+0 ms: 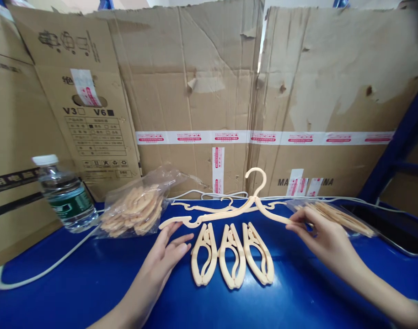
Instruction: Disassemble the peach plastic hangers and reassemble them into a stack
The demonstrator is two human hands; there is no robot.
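An unfolded cream plastic folding hanger (226,214) is held up in front of me, its hook on top. My right hand (320,230) pinches the tip of its right arm between thumb and fingers. At the left arm's tip, my left hand (169,253) has its fingers apart; the fingertips touch or sit just behind the plastic. Below lie three folded hangers side by side: a left one (194,269), a middle one (222,269) and a right one (270,269). Another unfolded hanger (198,208) lies behind the raised one, partly covered by it.
A clear bag of folded hangers (136,208) sits at left, beside a water bottle (70,201). Another bagged bundle (346,217) and a dark flat device (397,230) are at right. White cable (47,265) crosses the blue table (298,292). Cardboard (195,105) walls the back.
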